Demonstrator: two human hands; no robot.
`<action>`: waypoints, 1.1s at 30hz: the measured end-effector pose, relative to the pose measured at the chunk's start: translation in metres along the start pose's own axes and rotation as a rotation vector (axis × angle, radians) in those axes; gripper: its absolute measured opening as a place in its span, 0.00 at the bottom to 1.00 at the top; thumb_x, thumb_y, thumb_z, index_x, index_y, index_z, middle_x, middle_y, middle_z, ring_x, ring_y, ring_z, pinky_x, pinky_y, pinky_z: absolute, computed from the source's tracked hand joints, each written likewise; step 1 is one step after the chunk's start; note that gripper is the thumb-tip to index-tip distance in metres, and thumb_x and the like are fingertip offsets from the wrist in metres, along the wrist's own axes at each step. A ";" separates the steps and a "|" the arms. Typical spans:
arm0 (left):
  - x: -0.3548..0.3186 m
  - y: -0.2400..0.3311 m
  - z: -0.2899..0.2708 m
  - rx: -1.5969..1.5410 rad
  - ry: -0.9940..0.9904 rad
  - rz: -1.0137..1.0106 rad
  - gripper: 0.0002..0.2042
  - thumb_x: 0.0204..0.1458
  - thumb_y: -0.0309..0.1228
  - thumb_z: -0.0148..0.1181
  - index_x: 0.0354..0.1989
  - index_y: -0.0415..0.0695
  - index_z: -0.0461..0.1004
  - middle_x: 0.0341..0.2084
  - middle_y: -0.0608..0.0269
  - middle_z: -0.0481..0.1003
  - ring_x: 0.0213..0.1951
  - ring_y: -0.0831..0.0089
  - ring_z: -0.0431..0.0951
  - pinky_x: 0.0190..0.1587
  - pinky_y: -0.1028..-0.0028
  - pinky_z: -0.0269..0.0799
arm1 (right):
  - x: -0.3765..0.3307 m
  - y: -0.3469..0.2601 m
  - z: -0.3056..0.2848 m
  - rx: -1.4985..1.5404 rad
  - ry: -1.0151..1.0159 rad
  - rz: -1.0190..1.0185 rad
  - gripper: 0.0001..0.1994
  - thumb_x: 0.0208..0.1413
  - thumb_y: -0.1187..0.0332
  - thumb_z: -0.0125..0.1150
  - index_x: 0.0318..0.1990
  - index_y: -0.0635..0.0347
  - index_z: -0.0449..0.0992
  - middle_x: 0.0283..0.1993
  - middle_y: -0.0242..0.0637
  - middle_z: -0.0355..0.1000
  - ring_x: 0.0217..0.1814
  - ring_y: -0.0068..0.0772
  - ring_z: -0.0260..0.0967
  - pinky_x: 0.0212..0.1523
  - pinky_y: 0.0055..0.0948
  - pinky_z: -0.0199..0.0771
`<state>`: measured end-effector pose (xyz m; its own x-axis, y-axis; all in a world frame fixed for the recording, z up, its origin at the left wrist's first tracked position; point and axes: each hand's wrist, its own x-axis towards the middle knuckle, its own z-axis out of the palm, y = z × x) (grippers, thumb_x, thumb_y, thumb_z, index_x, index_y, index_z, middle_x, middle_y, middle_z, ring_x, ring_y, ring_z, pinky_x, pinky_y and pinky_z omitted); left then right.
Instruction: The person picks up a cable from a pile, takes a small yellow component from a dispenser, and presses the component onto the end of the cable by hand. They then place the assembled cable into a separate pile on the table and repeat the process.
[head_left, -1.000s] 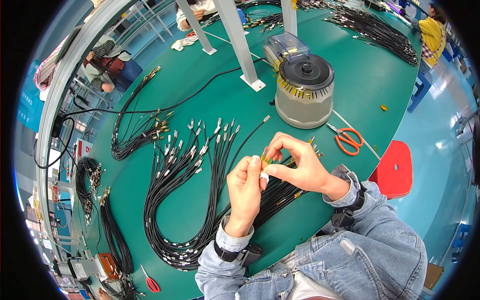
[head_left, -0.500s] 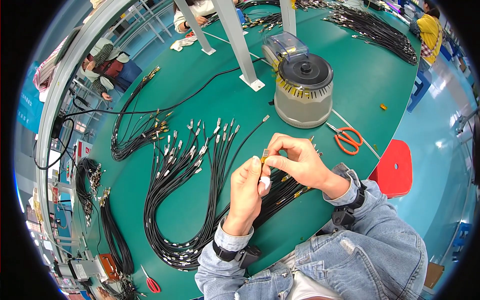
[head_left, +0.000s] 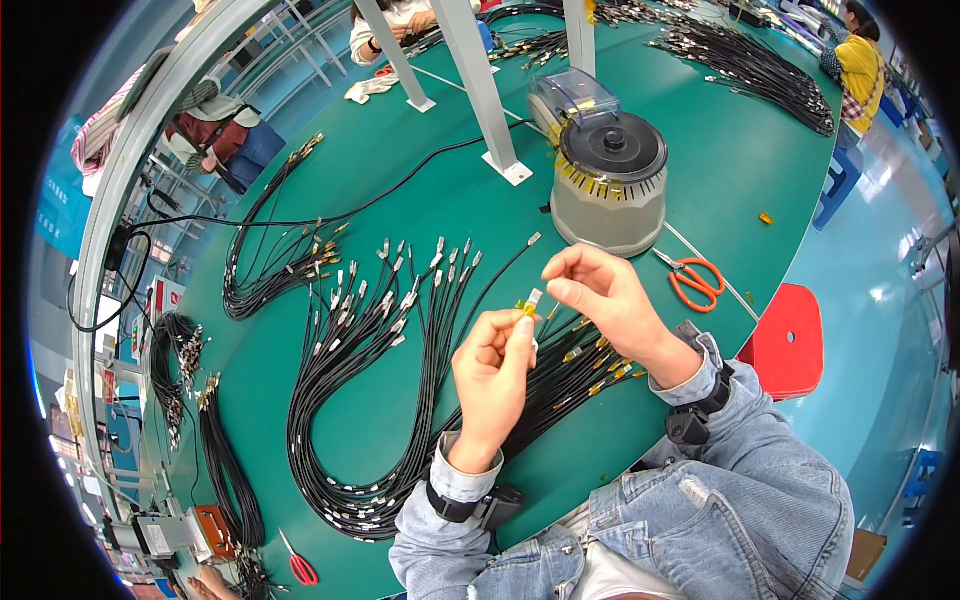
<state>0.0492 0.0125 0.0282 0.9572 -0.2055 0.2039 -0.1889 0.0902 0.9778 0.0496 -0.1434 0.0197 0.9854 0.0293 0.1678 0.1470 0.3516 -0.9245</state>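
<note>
My left hand [head_left: 492, 375] pinches a black cable end between thumb and fingers. Above the thumb sticks out its silvery connector [head_left: 535, 297], with a piece of yellow tape [head_left: 526, 309] just below it. Just right of the connector is my right hand [head_left: 606, 302], its thumb and forefinger apart and nothing visible between them. Under both hands runs a bundle of black cables [head_left: 555, 385], several of its ends bearing yellow tape. To the left, a curved bundle of black cables [head_left: 310, 440] fans out into silvery connectors.
Beyond my hands stands a round tape dispenser [head_left: 610, 190] with yellow strips around it. Orange-handled scissors [head_left: 697, 284] lie to its right, red-handled scissors [head_left: 302, 568] at lower left. Grey metal posts [head_left: 485, 90] rise from the green table [head_left: 400, 190]. A red stool [head_left: 785, 340] is at right.
My right hand has let go of the connector and drawn up and right, its fingers parting. The yellow-taped cable end stays in my left hand, now more exposed.
</note>
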 end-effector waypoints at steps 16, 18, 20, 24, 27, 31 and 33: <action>0.007 -0.011 -0.006 0.791 0.017 0.726 0.08 0.43 0.18 0.62 0.32 0.40 0.74 0.16 0.63 0.70 0.16 0.73 0.69 0.18 0.77 0.62 | 0.001 0.000 -0.007 -0.194 -0.182 -0.148 0.07 0.52 0.72 0.59 0.36 0.67 0.72 0.36 0.35 0.65 0.39 0.23 0.61 0.41 0.23 0.62; 0.007 -0.012 -0.006 0.809 0.009 0.736 0.08 0.43 0.19 0.62 0.33 0.40 0.74 0.16 0.63 0.70 0.16 0.72 0.69 0.18 0.76 0.63 | 0.001 0.000 -0.008 -0.233 -0.195 -0.174 0.07 0.52 0.73 0.59 0.35 0.67 0.73 0.36 0.35 0.65 0.38 0.23 0.61 0.40 0.23 0.63; 0.006 -0.012 -0.006 0.849 -0.006 0.756 0.09 0.43 0.21 0.63 0.34 0.41 0.73 0.15 0.64 0.69 0.17 0.70 0.70 0.19 0.74 0.65 | 0.000 -0.001 -0.007 -0.207 -0.186 -0.135 0.05 0.52 0.74 0.58 0.34 0.67 0.73 0.36 0.35 0.65 0.37 0.23 0.61 0.38 0.22 0.63; 0.007 -0.012 -0.005 0.820 -0.007 0.740 0.06 0.43 0.19 0.62 0.30 0.40 0.74 0.15 0.63 0.70 0.16 0.72 0.68 0.18 0.76 0.62 | -0.001 0.001 -0.006 -0.191 -0.149 -0.140 0.04 0.52 0.75 0.57 0.32 0.67 0.74 0.35 0.35 0.66 0.35 0.23 0.62 0.34 0.21 0.63; 0.004 -0.006 -0.006 0.793 -0.043 0.626 0.05 0.45 0.21 0.61 0.30 0.40 0.73 0.16 0.62 0.70 0.16 0.69 0.70 0.19 0.74 0.64 | -0.001 0.003 -0.005 -0.227 -0.128 -0.199 0.03 0.51 0.75 0.58 0.31 0.67 0.74 0.35 0.35 0.66 0.34 0.22 0.62 0.33 0.21 0.64; 0.004 0.000 -0.005 0.710 -0.066 0.518 0.03 0.46 0.23 0.60 0.29 0.40 0.73 0.17 0.61 0.71 0.17 0.66 0.71 0.20 0.73 0.65 | -0.001 0.001 -0.005 -0.299 -0.129 -0.287 0.04 0.50 0.74 0.60 0.31 0.65 0.76 0.33 0.35 0.66 0.34 0.22 0.63 0.33 0.21 0.64; 0.004 0.002 -0.007 0.676 -0.065 0.491 0.02 0.47 0.23 0.59 0.29 0.40 0.73 0.17 0.61 0.71 0.17 0.66 0.71 0.20 0.73 0.65 | -0.002 -0.002 -0.006 -0.288 -0.152 -0.279 0.05 0.49 0.73 0.62 0.32 0.64 0.77 0.33 0.34 0.67 0.33 0.23 0.64 0.32 0.22 0.64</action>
<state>0.0536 0.0184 0.0308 0.7210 -0.3533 0.5960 -0.6918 -0.4156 0.5905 0.0483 -0.1494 0.0190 0.8838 0.1153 0.4535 0.4454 0.0901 -0.8908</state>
